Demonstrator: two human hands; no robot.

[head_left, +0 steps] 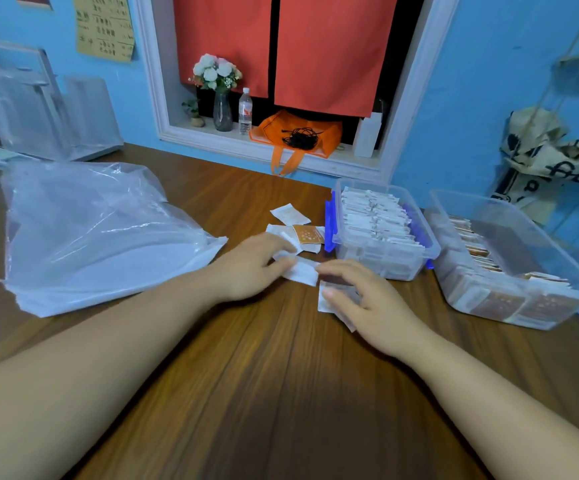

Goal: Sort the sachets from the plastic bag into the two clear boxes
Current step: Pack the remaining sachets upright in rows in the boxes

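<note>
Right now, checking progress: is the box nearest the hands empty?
No, the nearer clear box is packed with upright white sachets.

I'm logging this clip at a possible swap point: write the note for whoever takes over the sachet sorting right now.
Left hand: fingers on a white sachet lying on the table.
Right hand: over more sachets; grip unclear.
Loose sachets lie beyond the hands.
Plastic bag at left, contents unclear.
Blue-latched box packed with white sachets; right box partly filled with brown ones.
Left: box the loose sachets, check the bag.
</note>
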